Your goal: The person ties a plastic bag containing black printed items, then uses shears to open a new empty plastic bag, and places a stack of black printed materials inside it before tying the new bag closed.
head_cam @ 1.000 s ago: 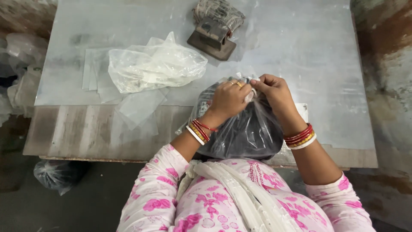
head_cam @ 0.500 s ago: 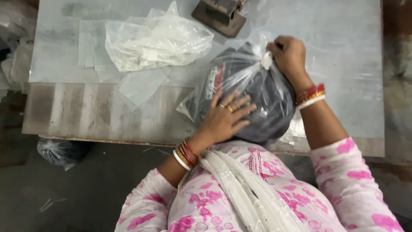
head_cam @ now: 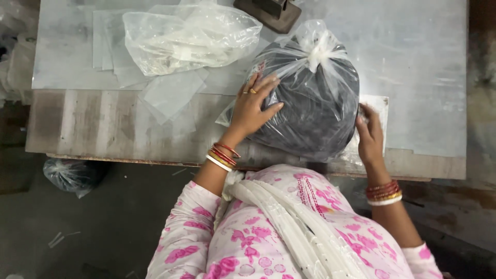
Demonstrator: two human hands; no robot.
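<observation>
so the knot's done now: the right hand [head_cam: 370, 135] has come off the top and is pressing flat on the side of the tied clear bag of dark stuff [head_cam: 310, 98], left hand [head_cam: 253, 106] spread open on the other side. one full bag on the table [head_cam: 423, 77], one crumpled bag of empty bags [head_cam: 188, 36] left of it, one dark block [head_cam: 268, 11] behind it.
</observation>
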